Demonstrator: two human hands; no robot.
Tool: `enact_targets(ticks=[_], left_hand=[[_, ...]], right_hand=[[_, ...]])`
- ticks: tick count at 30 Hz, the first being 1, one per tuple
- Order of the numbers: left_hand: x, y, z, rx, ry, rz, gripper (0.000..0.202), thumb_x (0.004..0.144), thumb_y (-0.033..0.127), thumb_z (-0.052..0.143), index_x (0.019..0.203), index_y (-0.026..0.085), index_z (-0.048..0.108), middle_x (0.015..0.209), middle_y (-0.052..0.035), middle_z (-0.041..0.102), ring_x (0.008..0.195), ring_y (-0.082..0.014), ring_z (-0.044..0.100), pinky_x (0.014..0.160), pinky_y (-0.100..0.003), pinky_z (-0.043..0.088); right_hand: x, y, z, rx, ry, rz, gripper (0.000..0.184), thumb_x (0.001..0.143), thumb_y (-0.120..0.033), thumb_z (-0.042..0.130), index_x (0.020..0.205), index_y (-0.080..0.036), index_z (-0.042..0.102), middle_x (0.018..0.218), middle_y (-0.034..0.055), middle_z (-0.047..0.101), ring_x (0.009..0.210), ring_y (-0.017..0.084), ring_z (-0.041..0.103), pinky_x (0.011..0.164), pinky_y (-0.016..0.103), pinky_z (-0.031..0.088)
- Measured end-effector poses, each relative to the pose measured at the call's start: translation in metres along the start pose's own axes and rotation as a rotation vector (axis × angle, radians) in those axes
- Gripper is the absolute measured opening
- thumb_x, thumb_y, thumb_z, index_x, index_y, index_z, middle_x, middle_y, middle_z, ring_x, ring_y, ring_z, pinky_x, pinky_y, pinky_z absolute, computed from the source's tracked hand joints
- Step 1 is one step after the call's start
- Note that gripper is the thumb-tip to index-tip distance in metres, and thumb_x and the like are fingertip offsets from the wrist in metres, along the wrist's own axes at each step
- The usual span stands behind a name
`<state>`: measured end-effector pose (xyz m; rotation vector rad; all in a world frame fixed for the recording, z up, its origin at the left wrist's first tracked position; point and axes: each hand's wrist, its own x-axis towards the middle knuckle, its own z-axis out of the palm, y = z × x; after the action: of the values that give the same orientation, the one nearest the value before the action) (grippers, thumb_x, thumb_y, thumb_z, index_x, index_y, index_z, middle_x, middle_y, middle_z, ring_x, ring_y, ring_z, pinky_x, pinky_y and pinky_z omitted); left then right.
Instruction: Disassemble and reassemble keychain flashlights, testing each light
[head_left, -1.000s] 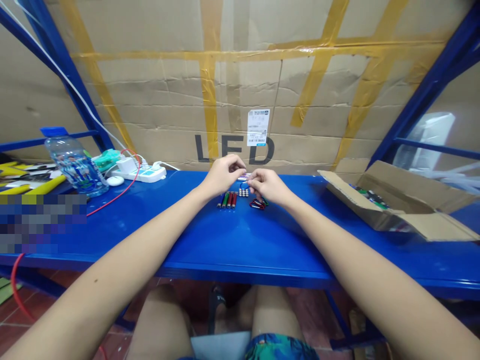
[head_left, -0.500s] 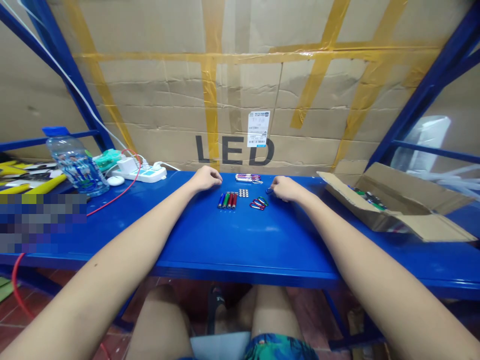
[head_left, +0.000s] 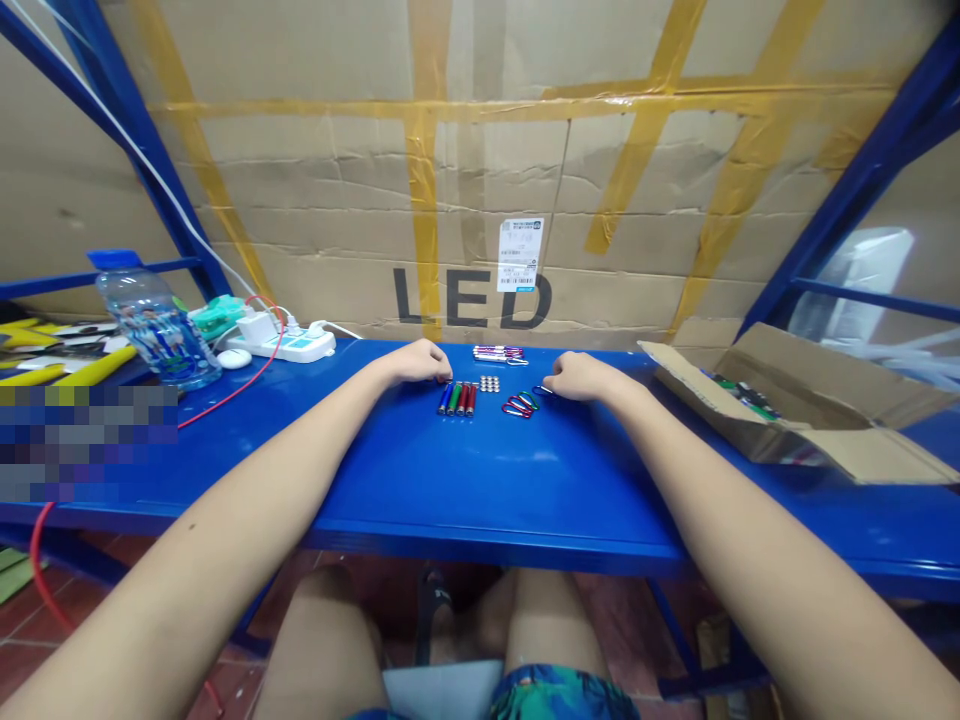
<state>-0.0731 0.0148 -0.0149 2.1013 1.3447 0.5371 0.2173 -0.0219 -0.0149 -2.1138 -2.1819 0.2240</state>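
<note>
My left hand (head_left: 420,362) is closed with curled fingertips just behind a row of small metal tubes (head_left: 457,399), coloured blue, green and red. Whatever lies between those fingertips is too small to make out. My right hand (head_left: 583,376) pinches a dark blue carabiner (head_left: 541,390) low over the table. Just left of it lie red and green carabiners (head_left: 520,405). Between the hands sits a tight block of small silvery button cells (head_left: 490,384). Farther back, a bundle of finished-looking coloured tubes with clips (head_left: 499,354) rests on the table.
An open cardboard box (head_left: 817,445) with small coloured parts stands on the right. To the left are a plastic bottle (head_left: 154,325), a white power strip (head_left: 300,345) and a red cable (head_left: 240,383). A big cardboard sheet (head_left: 337,200) closes off the back of the blue table (head_left: 487,490).
My left hand has shifted slightly right and down, closer to the tubes. My right hand has moved slightly, and the dark blue carabiner now shows more clearly at its fingertips.
</note>
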Motion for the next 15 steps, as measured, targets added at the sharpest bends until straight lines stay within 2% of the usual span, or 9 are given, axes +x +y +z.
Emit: enact_targets(ticks=[6,15], left_hand=[[0.0001,-0.0006,-0.0013,0.008,-0.044,0.01,0.016,0.061,0.024,0.061,0.064,0.02,0.076,0.065,-0.0031,0.068,0.062,-0.0145,0.054,0.059,-0.027,0.039],[-0.0013,0.0,-0.0022,-0.023,-0.062,0.038,0.016,0.063,0.024,0.062,0.067,0.02,0.077,0.067,-0.0028,0.067,0.063,-0.0147,0.054,0.059,-0.027,0.039]], right_hand=[[0.0016,-0.0023,0.004,0.048,0.085,-0.082,0.026,0.081,-0.033,0.06,0.099,-0.016,0.068,0.106,0.0145,0.072,0.096,0.027,0.066,0.072,0.031,0.045],[0.0054,-0.003,0.0092,0.085,0.071,-0.179,0.021,0.082,-0.027,0.059,0.098,-0.018,0.07,0.107,0.01,0.073,0.096,0.023,0.065,0.073,0.027,0.045]])
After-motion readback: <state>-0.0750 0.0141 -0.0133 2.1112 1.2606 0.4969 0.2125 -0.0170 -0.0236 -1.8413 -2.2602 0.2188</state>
